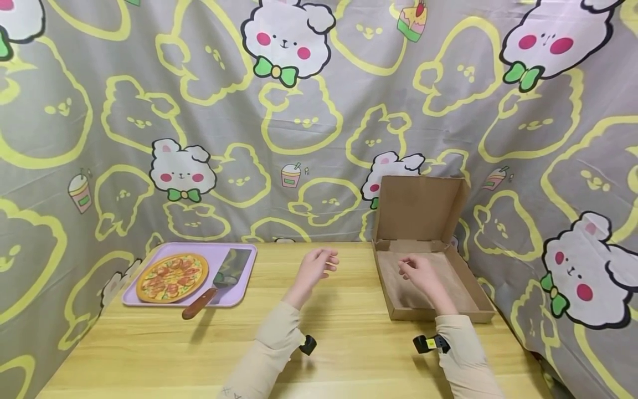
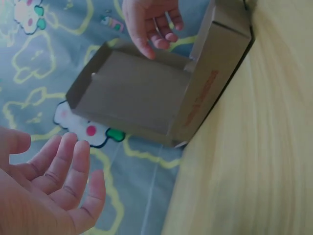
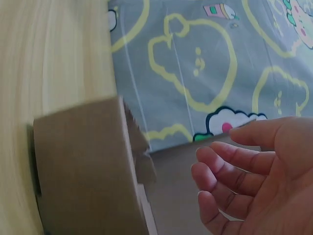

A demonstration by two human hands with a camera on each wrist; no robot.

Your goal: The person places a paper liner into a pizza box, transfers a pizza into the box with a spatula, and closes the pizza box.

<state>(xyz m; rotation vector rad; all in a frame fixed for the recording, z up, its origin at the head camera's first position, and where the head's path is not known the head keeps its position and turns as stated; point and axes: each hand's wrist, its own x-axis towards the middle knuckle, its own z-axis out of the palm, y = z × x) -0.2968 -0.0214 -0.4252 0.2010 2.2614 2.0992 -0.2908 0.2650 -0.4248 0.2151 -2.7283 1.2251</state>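
My left hand [image 1: 315,267] hovers above the middle of the table with its fingers loosely curled and nothing in them. Over the pizza box [image 1: 386,293] on the right is my right hand [image 1: 417,271], its fingers loosely bent around empty air. The brown cardboard box stands with its lid [image 1: 418,210] raised and a sheet of brown paper [image 1: 451,282] lining its base. Both hands show in the left wrist view, the left hand [image 2: 54,186] low at the left and the right hand [image 2: 154,22] above the box.
A lilac tray [image 1: 199,247] sits at the back left. On it lies a pizza [image 1: 171,278], beside a pizza server [image 1: 199,303] whose wooden handle juts over the tray's front edge. Patterned grey cloth [image 1: 309,138] hangs behind and beside the wooden table [image 1: 349,354].
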